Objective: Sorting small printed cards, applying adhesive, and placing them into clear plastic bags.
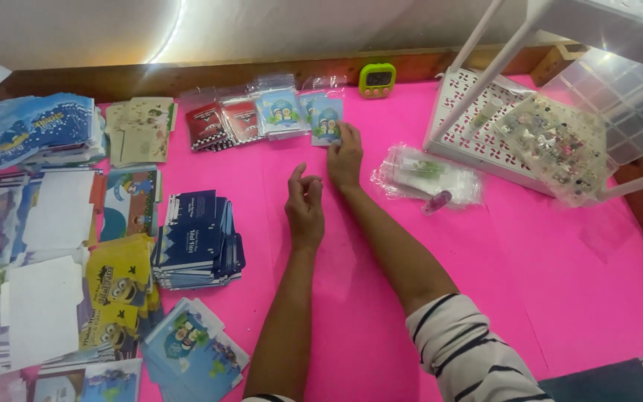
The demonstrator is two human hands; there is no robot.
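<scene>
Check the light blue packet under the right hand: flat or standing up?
Flat. The light blue packet lies on the pink table, right hand resting on its edge.

Both arms extended forward; left hand (304, 202) loosely curled, right hand (345, 158) flat, palm down.

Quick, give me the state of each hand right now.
Left hand: loosely curled above the pink table, holding nothing visible.
Right hand: fingers on the blue card packet; a closed grip cannot be told.
</scene>
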